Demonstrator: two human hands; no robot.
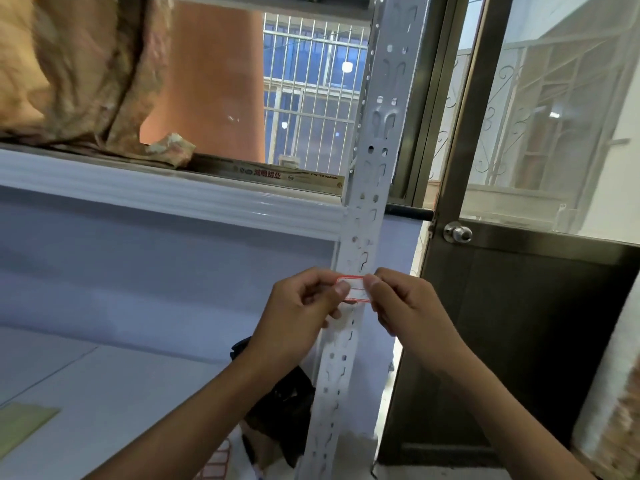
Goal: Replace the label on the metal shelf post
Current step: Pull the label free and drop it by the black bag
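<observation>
Behind the shelving, a barred window (pixel 311 98) shows daylight, and a dark door (pixel 519 341) with one round metal knob (pixel 458 233) stands to the right. One white shelf (pixel 173 192) crosses the view and carries one crumpled brown sack (pixel 69 64) on top, with a printed metal strip (pixel 270 174) lying along its back edge.

One metal shelf post (pixel 377 133), white and punched with rows of slots, runs from top to bottom at a slight slant. Low down beside it sit one black bag (pixel 287 393) and one sheet of red-bordered stickers (pixel 216 462), the sheet partly cut off by the picture's edge.

Two hands are raised in front of the post, and between them is one label (pixel 354 289), white with a red border. The left hand (pixel 298 306) pinches the label's left end between thumb and forefinger, its other fingers curled in. The right hand (pixel 405 306) pinches the right end the same way, thumb on the front. Both grips are tight and small, closed only on the label's edges.

The label lies level across the face of the post, below the shelf, spanning the gap between the two thumbs. Whether it already touches the metal cannot be told.
</observation>
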